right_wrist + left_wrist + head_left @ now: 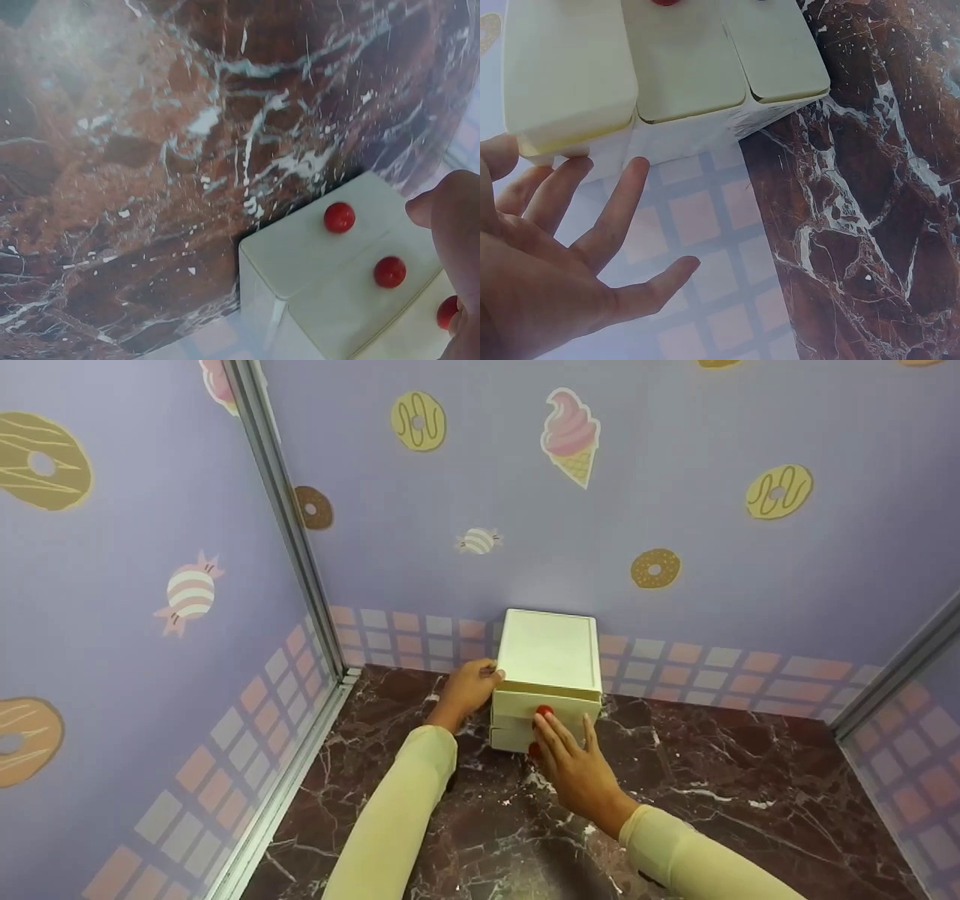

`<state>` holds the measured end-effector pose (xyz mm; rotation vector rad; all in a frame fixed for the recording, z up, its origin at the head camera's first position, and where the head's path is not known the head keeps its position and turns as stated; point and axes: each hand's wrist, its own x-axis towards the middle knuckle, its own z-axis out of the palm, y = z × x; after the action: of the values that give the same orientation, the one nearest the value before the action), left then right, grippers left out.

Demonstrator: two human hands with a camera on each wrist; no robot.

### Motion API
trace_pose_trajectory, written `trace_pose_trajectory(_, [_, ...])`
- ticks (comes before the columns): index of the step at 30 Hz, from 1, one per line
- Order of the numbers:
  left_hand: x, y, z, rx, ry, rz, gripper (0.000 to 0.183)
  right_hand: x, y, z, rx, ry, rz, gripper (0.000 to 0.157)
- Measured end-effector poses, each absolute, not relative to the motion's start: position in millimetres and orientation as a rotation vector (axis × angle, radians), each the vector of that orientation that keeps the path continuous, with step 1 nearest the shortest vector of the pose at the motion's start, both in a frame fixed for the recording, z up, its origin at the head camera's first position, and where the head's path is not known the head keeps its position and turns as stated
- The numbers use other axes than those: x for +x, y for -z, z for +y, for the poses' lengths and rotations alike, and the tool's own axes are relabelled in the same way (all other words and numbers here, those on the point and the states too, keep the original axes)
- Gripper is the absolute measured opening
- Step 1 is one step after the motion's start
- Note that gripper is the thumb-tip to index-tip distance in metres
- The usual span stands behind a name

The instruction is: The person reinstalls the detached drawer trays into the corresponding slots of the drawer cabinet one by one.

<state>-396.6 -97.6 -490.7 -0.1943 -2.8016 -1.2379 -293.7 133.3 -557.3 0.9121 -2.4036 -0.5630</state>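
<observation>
A small cream-white drawer unit (551,649) stands against the back wall. Three drawers, each with a red knob, show in the right wrist view: the lowest knob (339,217), a middle knob (389,271) and the top knob (448,311). The top drawer (516,705) sticks out slightly, leaving a narrow gap under the unit's top panel. My left hand (471,690) is at the unit's left side, thumb at the upper edge, other fingers spread along the side. With fingers extended, my right hand (581,769) touches the top drawer's front beside its knob.
Dark red marble with white veins forms the surface (712,787) under the unit. A lilac back wall (487,472) with sweets and a tile pattern rises directly behind it. On the left stands a side panel (135,660), joined by a metal post (289,502).
</observation>
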Motion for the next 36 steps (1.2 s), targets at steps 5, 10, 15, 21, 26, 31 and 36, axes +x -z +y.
trace_pose_trajectory(5, [-396.7,491.1,-96.0,-0.197,1.232,-2.794,0.036,-304.4,553.2,133.9,0.896,0.553,-2.445,0.093])
trace_pose_trajectory(10, [-395.4,490.6,-95.6,-0.205,1.229,-2.801,0.037,-311.2,550.0,133.6,0.891,0.583,-2.456,0.075])
trace_pose_trajectory(15, [-395.9,488.7,-96.5,-0.188,1.249,-2.816,0.039,-315.0,546.8,133.9,0.904,0.634,-2.470,0.071])
trace_pose_trajectory(21, [-397.2,488.2,-93.4,-0.193,1.262,-2.810,0.039,-315.6,544.3,137.3,0.919,0.624,-2.479,0.072])
trace_pose_trajectory(26, [-397.4,493.1,-89.3,-0.219,1.233,-2.802,0.039,-312.2,544.9,140.8,0.942,0.522,-2.508,0.070])
trace_pose_trajectory(31, [-396.2,493.9,-89.5,-0.214,1.234,-2.772,0.037,-312.2,543.5,145.4,1.038,0.286,-2.405,0.064])
trace_pose_trajectory(36, [-395.1,492.9,-92.1,-0.231,1.202,-2.772,0.037,-311.7,539.9,156.1,1.174,-0.008,-2.118,0.044])
